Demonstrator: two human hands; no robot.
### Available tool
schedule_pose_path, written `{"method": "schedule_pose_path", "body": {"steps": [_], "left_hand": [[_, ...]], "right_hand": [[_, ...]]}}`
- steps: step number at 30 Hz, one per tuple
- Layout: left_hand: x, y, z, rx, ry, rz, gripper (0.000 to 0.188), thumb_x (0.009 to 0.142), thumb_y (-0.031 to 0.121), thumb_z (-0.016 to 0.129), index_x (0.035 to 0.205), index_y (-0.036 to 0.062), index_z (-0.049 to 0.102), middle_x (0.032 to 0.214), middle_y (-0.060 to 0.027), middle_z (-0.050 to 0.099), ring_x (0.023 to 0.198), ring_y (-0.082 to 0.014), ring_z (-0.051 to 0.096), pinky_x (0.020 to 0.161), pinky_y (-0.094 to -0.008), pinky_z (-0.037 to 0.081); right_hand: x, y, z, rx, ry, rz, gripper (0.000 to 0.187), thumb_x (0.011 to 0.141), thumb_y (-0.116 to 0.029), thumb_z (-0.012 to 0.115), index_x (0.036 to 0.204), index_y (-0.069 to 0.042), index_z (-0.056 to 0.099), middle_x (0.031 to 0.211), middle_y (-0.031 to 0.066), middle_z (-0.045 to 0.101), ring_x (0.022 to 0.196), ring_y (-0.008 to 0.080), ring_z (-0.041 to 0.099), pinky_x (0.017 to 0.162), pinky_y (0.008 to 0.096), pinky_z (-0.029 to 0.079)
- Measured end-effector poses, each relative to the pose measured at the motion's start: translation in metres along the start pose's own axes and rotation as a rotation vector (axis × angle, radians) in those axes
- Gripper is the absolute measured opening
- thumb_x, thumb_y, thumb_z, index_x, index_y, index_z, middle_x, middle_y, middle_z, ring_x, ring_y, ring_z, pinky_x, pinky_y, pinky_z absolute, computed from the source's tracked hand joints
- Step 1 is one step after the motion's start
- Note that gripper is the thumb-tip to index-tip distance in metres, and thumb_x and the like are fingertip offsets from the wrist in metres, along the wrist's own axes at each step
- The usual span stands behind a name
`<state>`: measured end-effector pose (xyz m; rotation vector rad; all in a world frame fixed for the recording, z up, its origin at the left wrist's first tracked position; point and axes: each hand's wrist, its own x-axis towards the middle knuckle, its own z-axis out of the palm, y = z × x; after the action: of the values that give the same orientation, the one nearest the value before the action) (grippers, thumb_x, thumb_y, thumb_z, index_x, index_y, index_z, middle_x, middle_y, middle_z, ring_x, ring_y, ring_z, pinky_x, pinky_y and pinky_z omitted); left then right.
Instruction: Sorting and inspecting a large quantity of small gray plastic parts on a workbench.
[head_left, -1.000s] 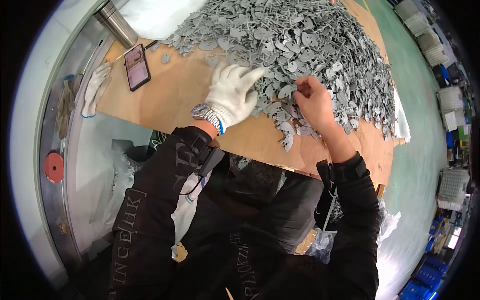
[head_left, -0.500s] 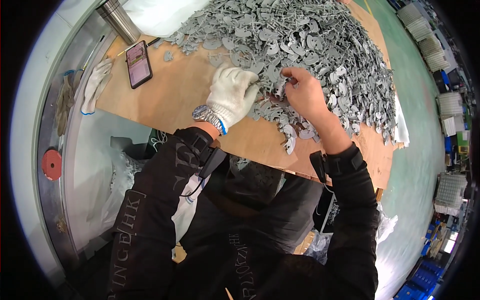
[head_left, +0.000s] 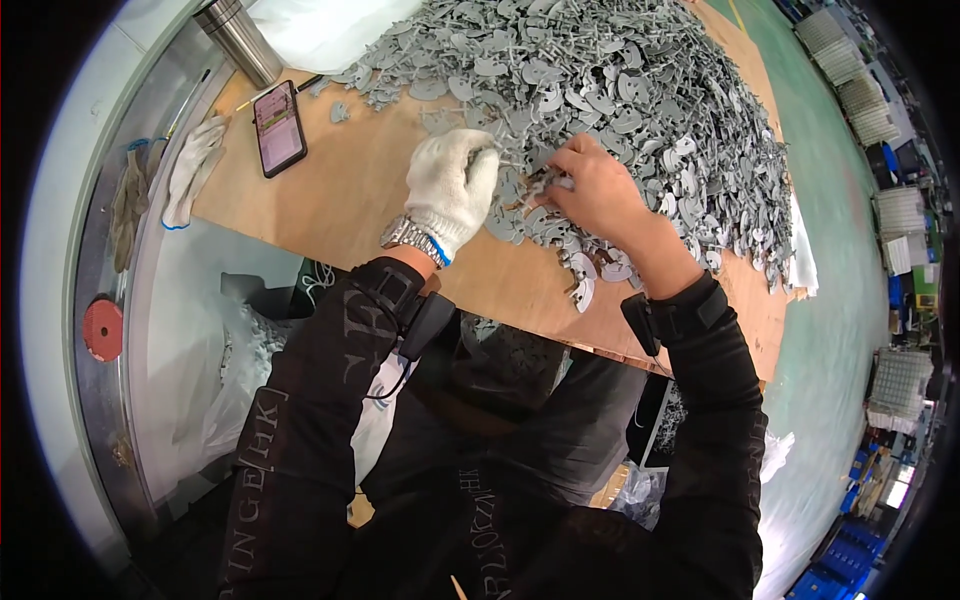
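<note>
My left hand (head_left: 450,180), in a white knit glove with a metal-band watch at the wrist, is curled closed over the near left edge of a heap of small grey metal parts (head_left: 600,90). What its fingers hold, if anything, is hidden. My bare right hand (head_left: 598,190) pinches a grey metal part (head_left: 548,186) with thumb and fingers, just right of the glove. Flat curved pieces and thin stem-like pieces make up the heap. A few curved pieces (head_left: 582,280) lie at its near edge, below my right hand.
The heap lies on a wooden tabletop (head_left: 340,190). To the left are a phone (head_left: 279,130), a steel tumbler (head_left: 238,42) and a spare white glove (head_left: 192,170). White sheeting (head_left: 325,30) lies at the far left; green floor (head_left: 830,250) runs along the right.
My left hand has drawn slightly left, its fingers curling in. My right hand has shifted left and turned, bringing the grey metal part it pinches toward the glove.
</note>
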<state>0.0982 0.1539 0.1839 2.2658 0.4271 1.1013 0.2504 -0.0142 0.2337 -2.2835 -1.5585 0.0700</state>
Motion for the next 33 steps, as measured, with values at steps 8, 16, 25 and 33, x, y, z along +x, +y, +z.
{"method": "schedule_pose_path", "body": {"steps": [8,16,25,33], "left_hand": [[-0.003,-0.007,-0.001,-0.296,0.079,-0.488,0.014,0.094,0.014,0.066,0.104,0.0043,0.07,0.089,-0.013,0.073,0.076,-0.0268,0.071,0.072,-0.0388,0.056],[0.005,0.001,-0.006,-0.312,0.124,-0.557,0.016,0.099,0.018,0.065,0.106,0.0042,0.07,0.087,-0.0098,0.073,0.079,-0.0201,0.07,0.076,-0.036,0.056],[0.005,0.001,-0.006,-0.221,0.149,-0.502,0.018,0.099,0.021,0.065,0.106,0.0041,0.069,0.091,-0.0151,0.074,0.083,-0.0313,0.073,0.078,-0.041,0.057],[0.003,0.0,-0.009,-0.133,0.213,-0.417,0.02,0.098,0.022,0.065,0.107,0.0043,0.069,0.095,-0.019,0.074,0.09,-0.0376,0.072,0.082,-0.0446,0.057]], "right_hand": [[-0.004,0.009,-0.014,0.173,-0.111,0.159,0.023,0.088,-0.005,0.068,0.111,-0.004,0.07,0.11,0.0181,0.068,0.092,0.0356,0.069,0.079,0.0404,0.057],[0.01,0.001,-0.002,0.001,0.187,-0.176,0.046,0.084,0.003,0.06,0.127,-0.01,0.067,0.123,0.0141,0.068,0.113,0.0334,0.065,0.092,0.0447,0.054],[0.055,0.01,0.006,-0.35,-0.086,-0.023,0.045,0.086,-0.001,0.059,0.128,-0.013,0.07,0.122,0.0123,0.07,0.121,0.0314,0.062,0.103,0.0475,0.049],[0.057,0.014,-0.009,0.089,0.123,0.179,0.024,0.086,-0.015,0.07,0.108,-0.006,0.075,0.103,0.0156,0.076,0.097,0.0358,0.072,0.093,0.0458,0.055]]}}
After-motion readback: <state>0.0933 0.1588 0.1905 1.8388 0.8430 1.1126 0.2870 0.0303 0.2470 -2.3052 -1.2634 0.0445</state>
